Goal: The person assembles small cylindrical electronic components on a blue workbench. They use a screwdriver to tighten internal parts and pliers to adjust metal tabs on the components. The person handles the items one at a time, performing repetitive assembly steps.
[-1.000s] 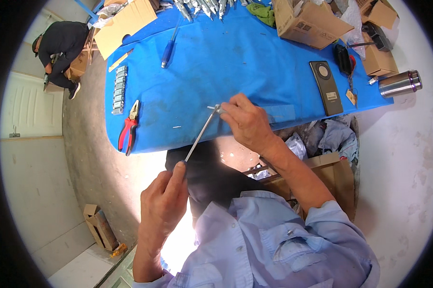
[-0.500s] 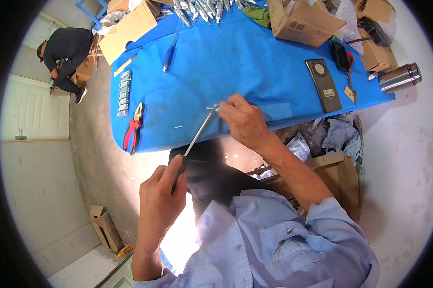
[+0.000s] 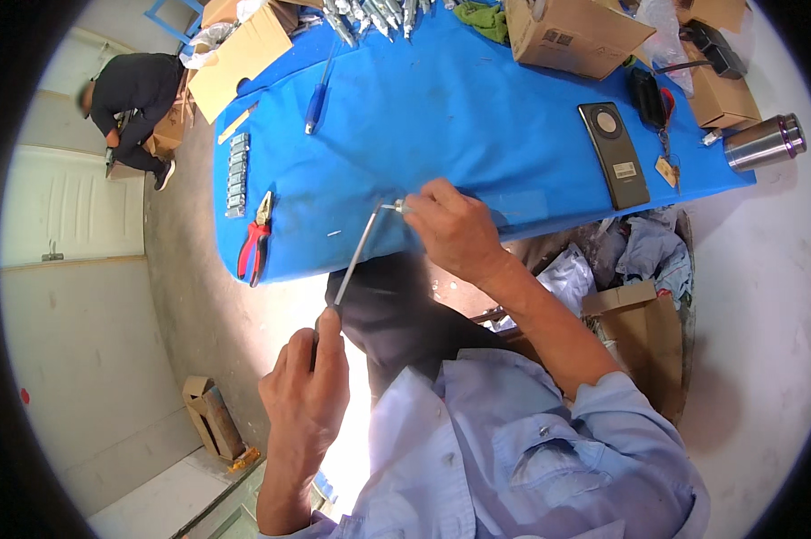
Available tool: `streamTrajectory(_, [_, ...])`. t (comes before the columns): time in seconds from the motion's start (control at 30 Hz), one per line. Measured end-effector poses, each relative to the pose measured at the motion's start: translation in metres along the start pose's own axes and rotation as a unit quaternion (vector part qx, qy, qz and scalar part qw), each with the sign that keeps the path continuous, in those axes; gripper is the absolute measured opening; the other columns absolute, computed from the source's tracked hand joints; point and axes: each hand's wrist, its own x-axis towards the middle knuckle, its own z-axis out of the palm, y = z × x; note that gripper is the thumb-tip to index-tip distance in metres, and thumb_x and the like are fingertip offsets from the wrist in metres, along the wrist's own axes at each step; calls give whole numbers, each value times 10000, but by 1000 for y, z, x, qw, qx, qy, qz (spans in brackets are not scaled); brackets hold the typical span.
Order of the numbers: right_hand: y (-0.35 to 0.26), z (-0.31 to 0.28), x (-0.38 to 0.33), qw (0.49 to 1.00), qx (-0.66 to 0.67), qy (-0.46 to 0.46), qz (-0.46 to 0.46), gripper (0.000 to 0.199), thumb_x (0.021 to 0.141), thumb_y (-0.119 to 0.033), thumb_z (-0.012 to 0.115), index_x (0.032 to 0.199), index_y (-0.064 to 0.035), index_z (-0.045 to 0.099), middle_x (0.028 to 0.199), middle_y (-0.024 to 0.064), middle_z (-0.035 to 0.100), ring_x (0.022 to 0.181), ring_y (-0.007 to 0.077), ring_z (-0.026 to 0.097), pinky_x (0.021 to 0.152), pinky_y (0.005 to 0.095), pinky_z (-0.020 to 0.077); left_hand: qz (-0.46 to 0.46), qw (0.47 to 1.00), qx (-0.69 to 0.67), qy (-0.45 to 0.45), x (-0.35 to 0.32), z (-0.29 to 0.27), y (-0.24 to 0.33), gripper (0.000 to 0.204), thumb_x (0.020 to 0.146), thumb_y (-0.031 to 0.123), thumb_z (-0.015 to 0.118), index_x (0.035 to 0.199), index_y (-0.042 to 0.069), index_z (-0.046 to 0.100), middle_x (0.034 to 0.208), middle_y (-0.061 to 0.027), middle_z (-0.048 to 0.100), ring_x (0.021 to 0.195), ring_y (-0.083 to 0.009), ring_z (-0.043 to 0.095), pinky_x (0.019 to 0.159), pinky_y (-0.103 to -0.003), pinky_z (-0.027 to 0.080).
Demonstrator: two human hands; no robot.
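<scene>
My left hand (image 3: 307,382) is closed round the dark handle of a screwdriver (image 3: 357,259), whose long metal shaft slants up and to the right. Just beyond the table's near edge, my right hand (image 3: 458,229) pinches a small metal piece (image 3: 398,207) between thumb and fingers. The shaft's tip is beside the left end of that piece; whether they touch is too small to tell. Red-handled pliers (image 3: 256,242) lie to the left, below a row of small metal parts (image 3: 237,175). A second screwdriver (image 3: 316,109), with a blue handle, lies farther back.
On the blue-covered table (image 3: 405,126) are a phone (image 3: 614,157), keys (image 3: 665,166), a steel flask (image 3: 765,142), a cardboard box (image 3: 578,40) and a pile of metal parts (image 3: 379,16). An open carton (image 3: 643,346) stands below at right. Another person (image 3: 136,103) sits at far left.
My left hand has drawn slightly down and left with the screwdriver, and its tip has shifted left of the small metal piece. My right hand stays nearly in place.
</scene>
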Motion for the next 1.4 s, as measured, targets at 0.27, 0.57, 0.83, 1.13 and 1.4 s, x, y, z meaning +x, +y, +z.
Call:
streamTrajectory(0.27, [0, -2, 2, 1000, 19, -1, -2, 164, 873, -84, 774, 996, -26, 682, 950, 114, 576, 778, 318, 670, 655, 433, 534, 31, 999, -9, 2, -1, 3, -6, 381, 837, -10, 795, 1210, 39, 739, 846, -73, 634, 665, -218, 641, 546, -347, 515])
streamTrajectory(0.57, [0, -4, 4, 1000, 22, -5, 0, 171, 867, -75, 778, 1000, -22, 685, 946, 109, 572, 782, 310, 670, 656, 431, 531, 49, 997, -55, 9, 11, -2, -38, 357, 842, -8, 816, 1182, 81, 749, 856, -67, 655, 685, -202, 648, 572, -331, 516])
streamTrajectory(0.83, [-1, -4, 4, 1000, 28, -11, 4, 175, 866, -63, 778, 1008, -13, 690, 957, 110, 581, 784, 309, 671, 660, 424, 531, 86, 994, -62, 0, 23, -4, -53, 458, 784, -26, 827, 1195, 152, 728, 860, -23, 626, 693, -179, 632, 557, -316, 515])
streamTrajectory(1.13, [2, -3, 4, 1000, 28, -10, 1, 168, 879, -54, 756, 1022, -11, 681, 959, 111, 579, 778, 316, 665, 655, 428, 528, 38, 979, -196, -45, 40, -2, -62, 376, 807, -61, 790, 1156, 65, 731, 841, -71, 657, 684, -205, 653, 572, -329, 521])
streamTrajectory(1.4, [3, -4, 4, 999, 30, -13, 7, 217, 840, -42, 787, 1039, -23, 705, 994, 114, 628, 807, 318, 677, 679, 414, 554, 149, 987, -34, -41, 33, -12, -58, 497, 788, -66, 816, 1250, 74, 695, 892, -59, 632, 669, -197, 594, 565, -342, 509])
